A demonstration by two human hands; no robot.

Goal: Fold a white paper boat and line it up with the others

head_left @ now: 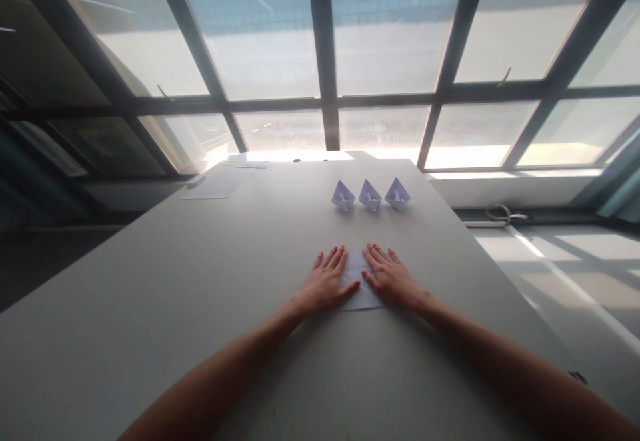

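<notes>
A small white sheet of paper (361, 301) lies flat on the white table, with faint crease lines showing between my hands. My left hand (327, 279) rests flat on its left side, fingers stretched out and pointing away from me. On the right side lies my right hand (390, 276), also flat with fingers extended. Both thumbs point inward over the middle of the paper, apart from each other. The palms hide the sheet's left and right edges. Neither hand grips anything.
Three folded paper boats (370, 195) stand in a row beyond my hands. Flat paper sheets (220, 182) lie at the table's far left. The white table (190, 274) reaches toward large windows (385, 34). A coiled cable (500, 213) sits off the table at right.
</notes>
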